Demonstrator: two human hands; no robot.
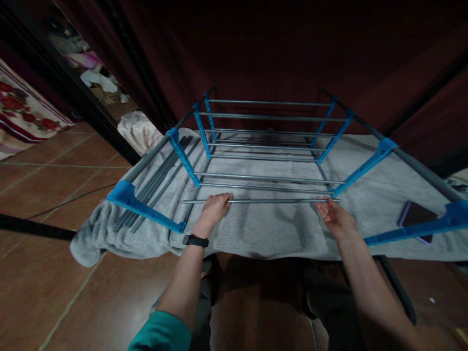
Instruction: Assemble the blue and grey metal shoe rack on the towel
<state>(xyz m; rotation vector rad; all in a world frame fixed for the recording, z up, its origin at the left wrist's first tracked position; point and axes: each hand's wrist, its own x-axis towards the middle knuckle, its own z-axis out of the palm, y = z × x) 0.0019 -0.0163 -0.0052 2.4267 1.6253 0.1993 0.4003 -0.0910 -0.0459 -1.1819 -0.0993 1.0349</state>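
A thin grey metal rod [270,201] lies level between my hands, above the grey cloth. My left hand [215,208], with a black band on the wrist, is closed around it left of its middle. Near the rod's right end, my right hand [334,214] pinches it with the fingertips. Just beyond stands a rack frame of grey tubes with blue plastic brackets; several crossbars [270,178] join its two sides. The nearest left bracket [146,208] and nearest right bracket [417,230] have no crossbar between them.
Several loose grey rods [157,178] lie on the grey cloth [263,229] at the left. A phone [417,217] rests on the cloth at the right, partly behind a bracket. A dark red curtain [270,48] hangs behind the rack. Tiled floor [91,297] shows at the left.
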